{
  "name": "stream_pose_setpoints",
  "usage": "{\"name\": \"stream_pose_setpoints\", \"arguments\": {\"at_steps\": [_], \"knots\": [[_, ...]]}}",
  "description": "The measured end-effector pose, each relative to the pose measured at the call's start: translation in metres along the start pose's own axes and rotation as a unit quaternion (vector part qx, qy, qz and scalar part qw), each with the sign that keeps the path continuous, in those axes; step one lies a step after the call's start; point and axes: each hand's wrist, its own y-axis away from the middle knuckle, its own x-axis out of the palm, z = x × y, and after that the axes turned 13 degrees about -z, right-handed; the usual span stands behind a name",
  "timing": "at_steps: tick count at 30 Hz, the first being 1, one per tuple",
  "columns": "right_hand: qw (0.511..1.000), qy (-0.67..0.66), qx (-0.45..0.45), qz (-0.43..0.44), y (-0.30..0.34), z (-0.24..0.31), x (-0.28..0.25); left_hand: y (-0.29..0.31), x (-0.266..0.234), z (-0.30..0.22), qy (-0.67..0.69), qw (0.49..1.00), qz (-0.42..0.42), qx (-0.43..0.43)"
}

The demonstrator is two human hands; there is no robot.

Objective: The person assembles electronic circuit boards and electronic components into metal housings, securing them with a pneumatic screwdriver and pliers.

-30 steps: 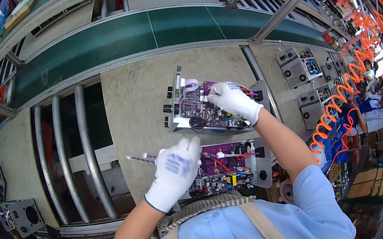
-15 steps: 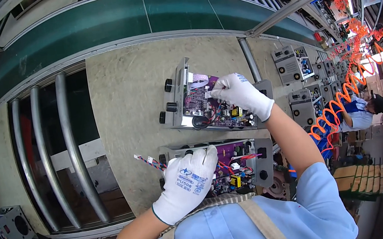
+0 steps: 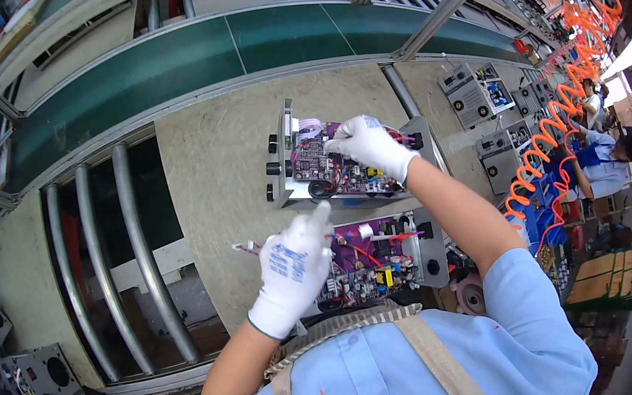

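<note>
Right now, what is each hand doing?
Left hand: loosely curled, forefinger pointing, holding nothing visible.
Right hand: resting on the far purple circuit board; grip cannot be told.

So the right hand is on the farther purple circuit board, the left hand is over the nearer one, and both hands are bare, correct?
Not quite: the head view shows both hands in white gloves, not bare. The rest holds: the right hand rests on the farther purple circuit board, and the left hand is over the nearer one.
</note>
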Motion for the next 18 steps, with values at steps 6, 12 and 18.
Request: {"name": "stream_pose_setpoints", "arguments": {"at_steps": [6, 12, 18], "knots": [[0.91, -0.396, -0.118, -0.035, 0.161, 0.024, 0.003, 0.011, -0.022, -0.021, 0.009, 0.998, -0.051, -0.034], [0.611, -0.787, -0.054, -0.074, 0.233, 0.029, -0.021, 0.01, -0.031, -0.086, 0.097, 0.989, -0.009, 0.107], [0.911, -0.39, -0.026, 0.133, 0.309, -0.022, -0.048, 0.058, -0.045, -0.125, 0.266, 0.947, 0.168, -0.06]]}}
